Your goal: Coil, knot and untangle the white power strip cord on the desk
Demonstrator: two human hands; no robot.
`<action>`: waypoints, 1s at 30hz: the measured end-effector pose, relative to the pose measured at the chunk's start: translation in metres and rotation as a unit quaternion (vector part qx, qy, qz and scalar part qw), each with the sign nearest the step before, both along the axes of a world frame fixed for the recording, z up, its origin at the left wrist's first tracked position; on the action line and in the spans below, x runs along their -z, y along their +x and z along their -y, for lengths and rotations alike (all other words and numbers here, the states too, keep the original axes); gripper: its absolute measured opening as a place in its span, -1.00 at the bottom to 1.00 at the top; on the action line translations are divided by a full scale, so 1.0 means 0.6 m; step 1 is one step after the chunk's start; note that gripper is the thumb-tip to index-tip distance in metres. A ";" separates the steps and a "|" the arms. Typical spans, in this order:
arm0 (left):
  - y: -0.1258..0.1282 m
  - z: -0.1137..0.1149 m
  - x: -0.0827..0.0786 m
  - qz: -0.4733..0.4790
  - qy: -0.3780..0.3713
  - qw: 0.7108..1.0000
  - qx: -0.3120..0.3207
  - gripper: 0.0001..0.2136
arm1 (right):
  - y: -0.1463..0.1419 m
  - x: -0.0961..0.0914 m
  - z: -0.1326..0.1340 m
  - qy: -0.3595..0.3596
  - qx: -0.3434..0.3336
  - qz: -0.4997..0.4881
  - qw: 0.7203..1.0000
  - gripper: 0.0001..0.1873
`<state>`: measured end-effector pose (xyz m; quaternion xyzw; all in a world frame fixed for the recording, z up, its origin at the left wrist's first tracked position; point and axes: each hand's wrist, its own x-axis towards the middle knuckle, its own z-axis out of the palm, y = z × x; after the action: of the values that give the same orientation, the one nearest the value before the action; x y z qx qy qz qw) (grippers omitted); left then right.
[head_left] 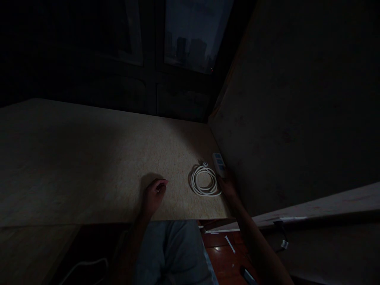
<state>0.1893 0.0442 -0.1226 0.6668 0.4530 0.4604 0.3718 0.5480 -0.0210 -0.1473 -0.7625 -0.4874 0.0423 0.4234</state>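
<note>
At the right end of the stone-like ledge, my right hand [228, 187] is closed around the near end of a white power strip [219, 161]. Its fingers are partly lost in shadow. The strip's sockets face up, close to the wall. Left of it lies its white cable [194, 186], wound in a loose coil, with the plug [205, 164] at the coil's far side. My left hand [153, 196] is near the ledge's front edge, left of the coil and apart from it. Its fingers are curled in toward the thumb, and nothing shows in them.
The pale ledge [118, 158] runs along a dark window [190, 39]. A wall [285, 118] bounds it on the right. Below are my legs [175, 253], a reddish floor [219, 261] with a white strip [229, 244], and a pale cord [89, 263] at lower left. Light is dim.
</note>
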 end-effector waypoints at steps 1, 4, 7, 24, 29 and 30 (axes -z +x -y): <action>0.000 0.000 -0.001 0.000 -0.001 1.000 -0.001 -0.80 | -0.001 -0.002 0.001 0.001 -0.001 0.002 1.000 -0.25; 0.001 0.001 -0.005 0.000 -0.007 1.000 -0.005 -0.80 | -0.003 -0.007 0.004 0.001 -0.003 0.000 1.000 -0.25; 0.001 0.000 -0.007 0.000 -0.010 1.000 -0.004 -0.80 | -0.005 -0.008 0.006 0.003 -0.017 -0.009 1.000 -0.26; 0.003 0.000 -0.007 -0.008 -0.008 1.000 -0.011 -0.79 | -0.001 0.009 0.005 0.031 -0.005 0.027 0.999 -0.34; 0.005 0.000 -0.005 -0.008 -0.011 1.000 -0.008 -0.80 | -0.014 0.005 0.006 0.012 0.013 0.057 0.998 -0.39; 0.006 0.001 -0.005 -0.007 -0.011 1.000 -0.007 -0.80 | -0.019 0.003 0.006 0.009 0.014 0.061 0.998 -0.41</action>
<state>0.1928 0.0438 -0.1196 0.6627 0.4651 0.4533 0.3729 0.5368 -0.0247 -0.1492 -0.7664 -0.5020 -0.0147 0.4004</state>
